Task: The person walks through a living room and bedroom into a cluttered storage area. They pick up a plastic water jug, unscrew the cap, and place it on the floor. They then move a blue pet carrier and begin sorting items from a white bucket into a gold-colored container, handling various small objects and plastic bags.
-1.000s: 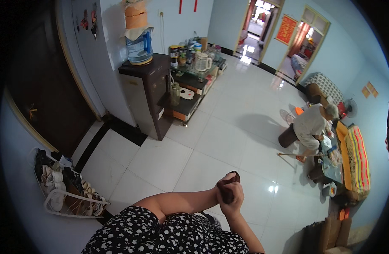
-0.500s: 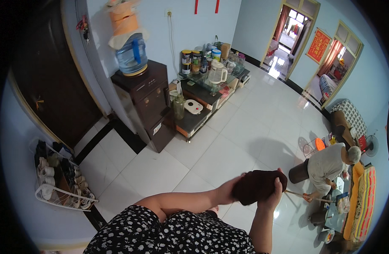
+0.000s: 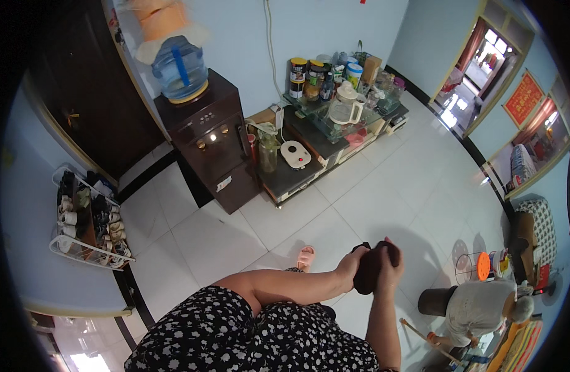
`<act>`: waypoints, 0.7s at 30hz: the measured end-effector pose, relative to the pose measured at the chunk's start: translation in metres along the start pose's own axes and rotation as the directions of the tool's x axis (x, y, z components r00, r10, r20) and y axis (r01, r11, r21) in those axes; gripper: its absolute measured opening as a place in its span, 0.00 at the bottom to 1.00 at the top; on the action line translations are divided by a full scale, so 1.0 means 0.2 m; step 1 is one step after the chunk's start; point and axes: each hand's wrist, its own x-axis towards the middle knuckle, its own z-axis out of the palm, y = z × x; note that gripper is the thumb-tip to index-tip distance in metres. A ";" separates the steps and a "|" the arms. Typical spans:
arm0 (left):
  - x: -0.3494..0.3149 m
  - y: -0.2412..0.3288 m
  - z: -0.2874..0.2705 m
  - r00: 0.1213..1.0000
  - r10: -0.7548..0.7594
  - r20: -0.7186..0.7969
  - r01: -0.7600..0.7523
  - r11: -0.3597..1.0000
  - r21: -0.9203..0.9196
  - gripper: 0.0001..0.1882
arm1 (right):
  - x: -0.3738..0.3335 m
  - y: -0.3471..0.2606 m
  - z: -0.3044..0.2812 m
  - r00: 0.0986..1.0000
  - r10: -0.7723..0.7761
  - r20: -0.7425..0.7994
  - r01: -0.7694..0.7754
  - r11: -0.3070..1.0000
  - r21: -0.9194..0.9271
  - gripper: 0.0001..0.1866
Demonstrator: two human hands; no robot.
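A dark brown, soft-looking piece of cloth (image 3: 368, 274) is held between my two hands in front of my body, over the floor. It looks bunched or folded; its exact kind does not show. My left hand (image 3: 348, 266) grips its left side, with the fingers partly hidden behind it. On the other side my right hand (image 3: 391, 263) is closed round its right edge.
A water dispenser (image 3: 204, 130) and a low stand (image 3: 291, 183) with a glass jug (image 3: 345, 106) line the wall ahead. A shoe rack (image 3: 86, 223) is at left. At right a bent person (image 3: 483, 310) holds a stick, near a dark bin (image 3: 436, 301).
The brown cloth has gone from spread wide to narrower and more bunched between my hands. My view has shifted, and a pink slipper on my foot now shows. The other person's stick points lower.
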 end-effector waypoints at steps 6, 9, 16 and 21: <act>0.50 0.48 0.39 0.998 -0.002 0.061 0.003 1.000 -0.022 0.13 | 0.60 0.12 -0.02 0.801 0.276 0.531 -0.594 0.479 0.646 0.26; 0.71 0.71 0.59 0.998 0.016 0.058 -0.021 0.996 0.085 0.17 | 0.84 -0.08 0.06 0.827 0.273 0.492 -0.560 0.482 0.674 0.28; 1.16 0.92 0.68 0.992 0.095 -0.084 -0.084 0.989 0.125 0.29 | 1.56 0.08 -0.14 0.921 0.245 0.301 -0.388 0.628 0.675 0.26; 1.54 0.94 0.76 0.988 0.103 -0.114 -0.104 0.994 -0.010 0.27 | 1.89 0.07 -0.19 0.904 0.261 0.338 -0.400 0.795 0.455 0.21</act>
